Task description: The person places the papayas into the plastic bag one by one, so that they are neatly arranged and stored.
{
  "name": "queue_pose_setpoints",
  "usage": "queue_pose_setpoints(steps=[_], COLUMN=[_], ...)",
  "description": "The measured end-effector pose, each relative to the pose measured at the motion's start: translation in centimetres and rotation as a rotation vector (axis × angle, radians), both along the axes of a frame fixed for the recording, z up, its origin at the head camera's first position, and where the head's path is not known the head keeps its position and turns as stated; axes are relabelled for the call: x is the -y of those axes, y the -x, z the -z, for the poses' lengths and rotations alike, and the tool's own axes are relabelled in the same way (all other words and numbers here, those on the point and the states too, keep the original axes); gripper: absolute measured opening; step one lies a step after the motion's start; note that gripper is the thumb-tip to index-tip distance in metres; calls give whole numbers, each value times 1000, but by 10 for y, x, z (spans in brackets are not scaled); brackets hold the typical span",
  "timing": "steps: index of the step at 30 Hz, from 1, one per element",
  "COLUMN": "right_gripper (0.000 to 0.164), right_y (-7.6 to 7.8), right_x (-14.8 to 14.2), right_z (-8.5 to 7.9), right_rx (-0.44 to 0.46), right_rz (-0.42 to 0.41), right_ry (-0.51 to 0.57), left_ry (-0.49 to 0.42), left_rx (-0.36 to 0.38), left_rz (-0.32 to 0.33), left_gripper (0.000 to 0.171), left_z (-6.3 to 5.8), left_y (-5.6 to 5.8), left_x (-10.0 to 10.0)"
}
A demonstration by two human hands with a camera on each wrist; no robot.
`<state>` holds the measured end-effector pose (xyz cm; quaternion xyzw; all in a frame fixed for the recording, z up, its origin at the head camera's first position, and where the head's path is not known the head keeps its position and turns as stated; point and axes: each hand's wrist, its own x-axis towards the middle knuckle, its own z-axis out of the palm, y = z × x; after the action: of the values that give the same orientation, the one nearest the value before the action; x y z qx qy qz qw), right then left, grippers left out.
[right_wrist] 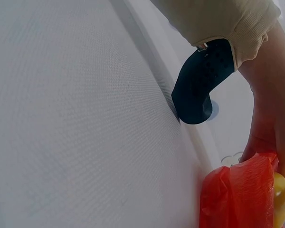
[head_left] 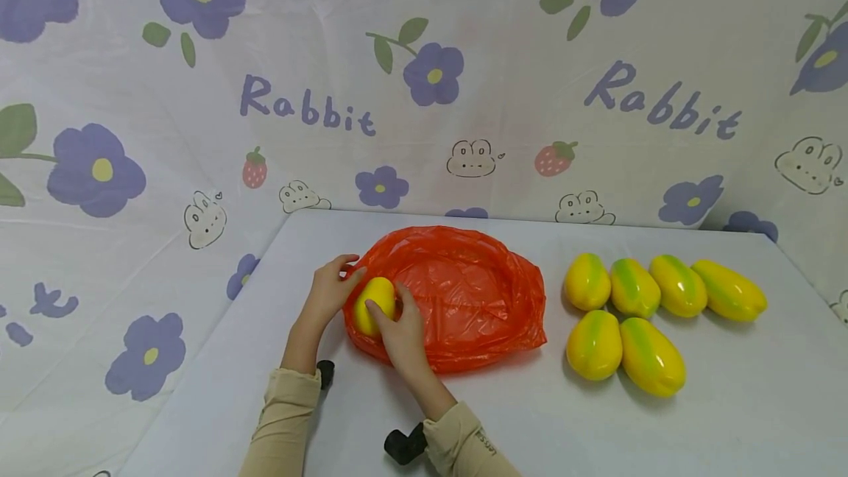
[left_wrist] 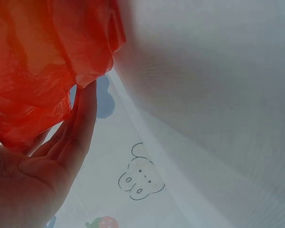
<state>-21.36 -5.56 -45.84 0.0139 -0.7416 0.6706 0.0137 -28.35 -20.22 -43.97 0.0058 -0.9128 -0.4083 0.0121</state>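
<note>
A red plastic bag (head_left: 464, 308) lies spread on the table with its mouth open upward and its rim standing up all round. My left hand (head_left: 331, 289) holds the rim at the left end, thumb on the inner side and fingers outside; the left wrist view shows those fingers (left_wrist: 83, 118) against the red film. In my right hand (head_left: 405, 330) is a yellow papaya (head_left: 376, 308), gripped between thumb and fingers inside the bag's left end. From the right wrist view, the papaya (right_wrist: 280, 199) is partly hidden behind the bag's wall (right_wrist: 237, 194).
Several glossy yellow papayas with green streaks (head_left: 634, 289) stand in two rows right of the bag. Black wrist devices (head_left: 404, 446) sit by both sleeves. A white cloth (head_left: 411, 120) printed with flowers and rabbits hangs behind the white table (head_left: 748, 389).
</note>
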Motion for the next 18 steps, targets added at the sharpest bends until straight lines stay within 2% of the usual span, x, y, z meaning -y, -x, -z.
queue_pose_setpoints(steps=[18], right_gripper=[73], right_y=[1], right_x=[-5], right_z=[-2], right_rx=[41], right_rz=[2], right_ry=[1], left_ry=[-8], left_rx=[19], left_rz=[-1], left_gripper=[47], left_z=[-2], left_y=[-2], left_x=[0])
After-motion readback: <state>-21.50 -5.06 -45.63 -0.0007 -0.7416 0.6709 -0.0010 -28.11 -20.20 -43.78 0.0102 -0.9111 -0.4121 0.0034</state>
